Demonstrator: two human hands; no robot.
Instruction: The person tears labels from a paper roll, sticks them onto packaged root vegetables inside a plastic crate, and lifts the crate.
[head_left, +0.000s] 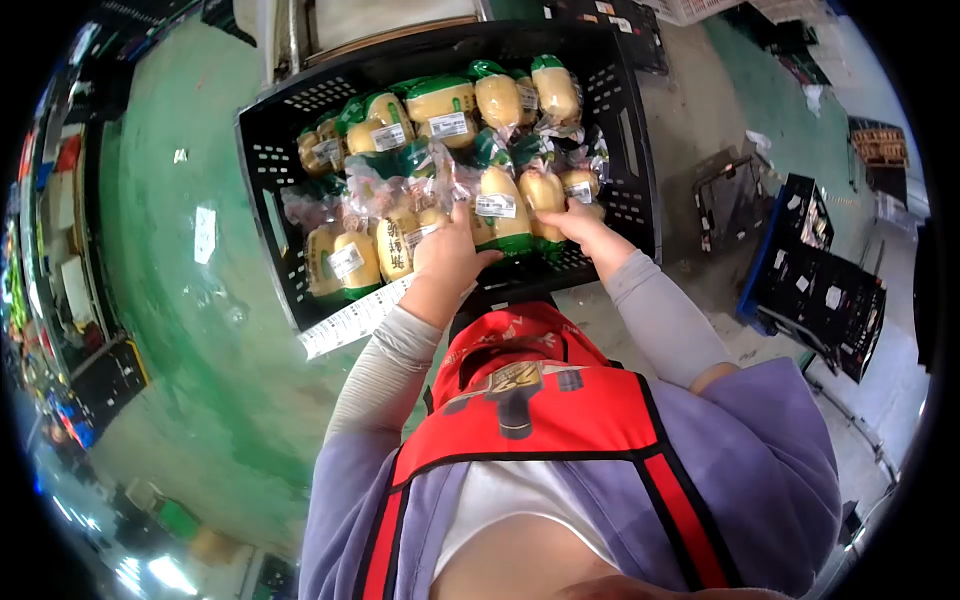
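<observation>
A black perforated crate [262, 215] in front of me holds two rows of clear, green-printed bags of yellow potatoes with white labels. In the front row, my left hand [447, 258] is curled at one bag of potatoes [500, 207], index finger along its left side and thumb at its lower end; its other fingers are hidden. My right hand [588, 232] grips the neighbouring bag of potatoes [541, 192], thumb on its right side and the remaining fingers out of sight. Beneath my left wrist, a printed paper sheet [352, 318] hangs along the crate's near edge.
Green floor [190, 300] stretches to the left, with paper scraps on it. Shelving [85, 290] lines the far left. On the right stand black crates [820, 290] and another dark crate [728, 205]. My red apron [540, 410] is just below the crate.
</observation>
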